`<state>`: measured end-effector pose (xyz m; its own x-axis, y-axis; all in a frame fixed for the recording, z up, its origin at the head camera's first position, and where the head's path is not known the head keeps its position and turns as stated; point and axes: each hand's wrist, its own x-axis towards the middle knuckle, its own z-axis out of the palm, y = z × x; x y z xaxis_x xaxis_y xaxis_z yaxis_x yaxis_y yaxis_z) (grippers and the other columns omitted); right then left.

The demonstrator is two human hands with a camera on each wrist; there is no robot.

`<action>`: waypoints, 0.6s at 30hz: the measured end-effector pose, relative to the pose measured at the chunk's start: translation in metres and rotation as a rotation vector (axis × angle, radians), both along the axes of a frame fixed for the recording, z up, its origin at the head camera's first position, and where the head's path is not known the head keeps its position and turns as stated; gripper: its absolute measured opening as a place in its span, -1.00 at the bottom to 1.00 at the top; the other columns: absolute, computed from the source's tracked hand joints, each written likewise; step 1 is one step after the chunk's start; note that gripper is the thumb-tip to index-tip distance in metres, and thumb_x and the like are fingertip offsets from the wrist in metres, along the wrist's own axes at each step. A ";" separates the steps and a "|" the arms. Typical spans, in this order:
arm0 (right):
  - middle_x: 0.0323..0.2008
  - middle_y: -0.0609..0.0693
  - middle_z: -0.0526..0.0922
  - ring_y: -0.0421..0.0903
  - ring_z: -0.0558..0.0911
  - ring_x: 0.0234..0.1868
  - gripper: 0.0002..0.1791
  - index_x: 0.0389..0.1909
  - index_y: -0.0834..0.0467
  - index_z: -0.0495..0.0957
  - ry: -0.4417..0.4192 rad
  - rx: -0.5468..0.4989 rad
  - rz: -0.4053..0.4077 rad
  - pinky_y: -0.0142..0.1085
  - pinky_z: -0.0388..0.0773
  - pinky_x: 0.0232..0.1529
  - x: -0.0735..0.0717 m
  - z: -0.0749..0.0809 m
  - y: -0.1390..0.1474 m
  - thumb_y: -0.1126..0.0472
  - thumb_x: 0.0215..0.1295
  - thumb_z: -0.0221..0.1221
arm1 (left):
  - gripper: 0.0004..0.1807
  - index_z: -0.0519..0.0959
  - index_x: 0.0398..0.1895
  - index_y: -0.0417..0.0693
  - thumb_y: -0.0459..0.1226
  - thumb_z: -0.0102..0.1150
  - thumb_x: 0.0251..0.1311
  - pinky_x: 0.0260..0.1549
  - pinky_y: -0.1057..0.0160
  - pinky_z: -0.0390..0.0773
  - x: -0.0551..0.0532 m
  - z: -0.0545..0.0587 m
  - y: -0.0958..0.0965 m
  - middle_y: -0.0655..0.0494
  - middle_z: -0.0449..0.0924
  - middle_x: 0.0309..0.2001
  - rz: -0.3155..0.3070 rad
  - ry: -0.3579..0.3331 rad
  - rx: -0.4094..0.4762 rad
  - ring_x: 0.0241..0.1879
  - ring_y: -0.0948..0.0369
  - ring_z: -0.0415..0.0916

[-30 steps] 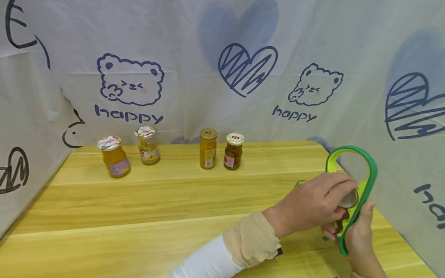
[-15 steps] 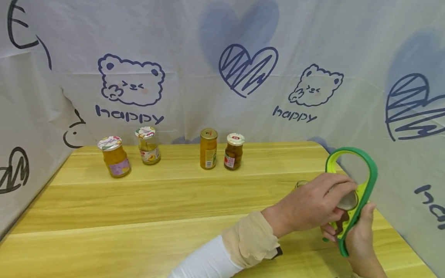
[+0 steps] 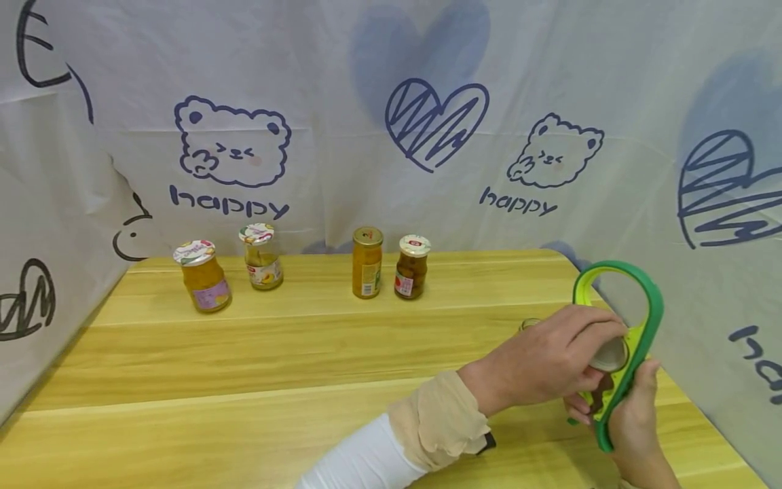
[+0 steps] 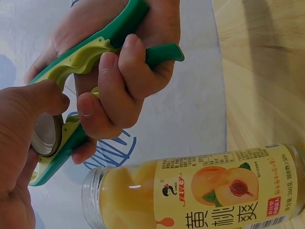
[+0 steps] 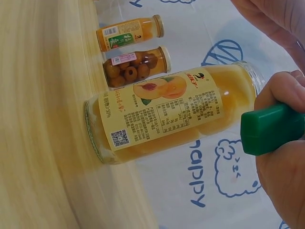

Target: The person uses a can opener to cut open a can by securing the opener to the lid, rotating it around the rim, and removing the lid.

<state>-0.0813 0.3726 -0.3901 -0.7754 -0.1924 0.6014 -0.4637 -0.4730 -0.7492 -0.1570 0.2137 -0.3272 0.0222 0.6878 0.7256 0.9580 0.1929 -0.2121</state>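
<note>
My right hand [image 3: 638,414] grips the handles of a green and yellow jar opener [image 3: 652,319], whose loop points up. A round metal lid [image 3: 611,354] sits between the opener's inner edges. My left hand [image 3: 550,356] pinches that lid, with the thumb [image 4: 50,98] on it in the left wrist view. Below the hands, a glass jar of yellow peaches [image 4: 214,191] stands upright on the table, its mouth uncovered. In the head view the left hand hides nearly all of this jar; the right wrist view shows it whole. Neither hand touches it.
Along the back of the wooden table [image 3: 244,367] stand a jar with a purple label [image 3: 206,282], a smaller peach jar [image 3: 263,261], a tall orange jar [image 3: 366,265] and a jar of dark fruit [image 3: 411,268]. A printed cloth [image 3: 342,170] hangs behind.
</note>
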 end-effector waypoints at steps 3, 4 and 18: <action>-0.37 0.04 0.58 0.02 0.14 -0.67 -0.12 0.00 0.32 0.42 0.017 0.000 0.000 -0.18 0.02 -0.85 -0.001 0.000 -0.001 -0.28 0.60 -0.69 | -0.49 0.52 0.32 -0.14 -0.20 0.13 0.31 0.48 0.43 0.28 0.000 0.000 -0.001 0.09 0.56 0.29 -0.008 -0.017 -0.009 0.31 0.26 0.45; -0.38 0.05 0.58 0.01 0.14 -0.67 -0.12 -0.02 0.31 0.43 0.017 -0.003 0.000 -0.18 0.01 -0.85 0.000 0.000 -0.001 -0.28 0.59 -0.70 | -0.48 0.52 0.32 -0.14 -0.19 0.15 0.30 0.48 0.44 0.27 0.000 0.001 -0.001 0.09 0.56 0.29 -0.016 -0.031 -0.011 0.31 0.26 0.45; -0.30 0.09 0.72 0.01 0.14 -0.64 0.08 -0.01 0.39 0.50 -0.046 -0.061 -0.015 -0.16 -0.10 -0.75 0.003 -0.004 0.009 -0.33 0.49 -0.83 | -0.46 0.50 0.37 -0.06 -0.18 0.24 0.32 0.49 0.58 0.12 -0.002 0.003 -0.009 0.12 0.52 0.32 -0.079 -0.168 -0.031 0.35 0.29 0.40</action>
